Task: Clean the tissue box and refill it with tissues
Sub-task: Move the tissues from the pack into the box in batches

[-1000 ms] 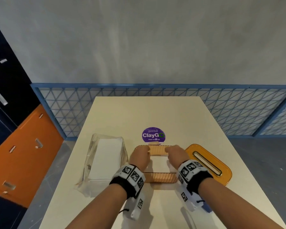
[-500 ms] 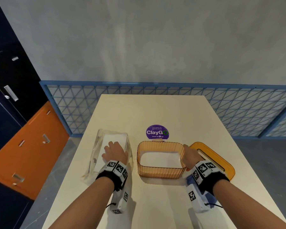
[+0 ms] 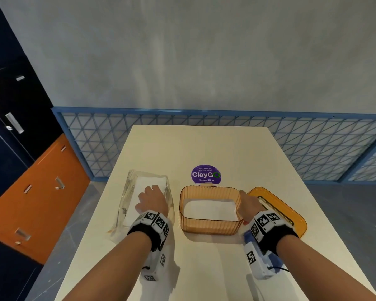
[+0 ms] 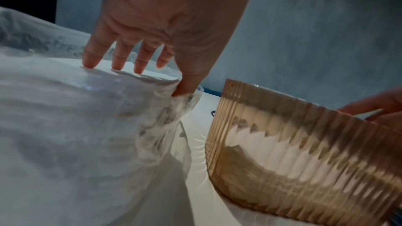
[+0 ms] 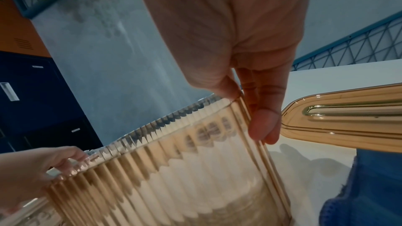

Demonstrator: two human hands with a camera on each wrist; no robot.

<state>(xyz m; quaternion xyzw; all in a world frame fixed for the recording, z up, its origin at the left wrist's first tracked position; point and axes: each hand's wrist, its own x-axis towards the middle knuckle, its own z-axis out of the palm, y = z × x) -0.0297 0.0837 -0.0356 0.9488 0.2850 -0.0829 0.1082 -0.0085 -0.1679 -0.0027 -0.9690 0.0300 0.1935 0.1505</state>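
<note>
The ribbed orange tissue box (image 3: 210,227) stands open-topped at the middle of the cream table (image 3: 204,146). My right hand (image 3: 245,203) pinches its right wall, thumb at the rim (image 5: 222,90) and fingers (image 5: 265,123) outside. Its orange slotted lid (image 3: 278,210) lies flat just right of it. Left of the box lies a tissue pack (image 3: 148,187) in clear plastic. My left hand (image 3: 151,197) holds it. In the left wrist view its fingertips (image 4: 89,61) sit on top of the pack (image 4: 76,118) and the thumb digs into the wrap's right side.
A blue cloth (image 3: 248,235) lies under my right wrist, beside the lid (image 5: 348,114). A purple round sticker (image 3: 206,174) is on the table behind the box. A blue mesh railing (image 3: 313,144) borders the far end; orange and dark cabinets (image 3: 30,192) stand to the left.
A second ago both hands were at the box's far rim. The left hand moved left onto the tissue pack and the right hand shifted to the box's right wall; both have stayed there since.
</note>
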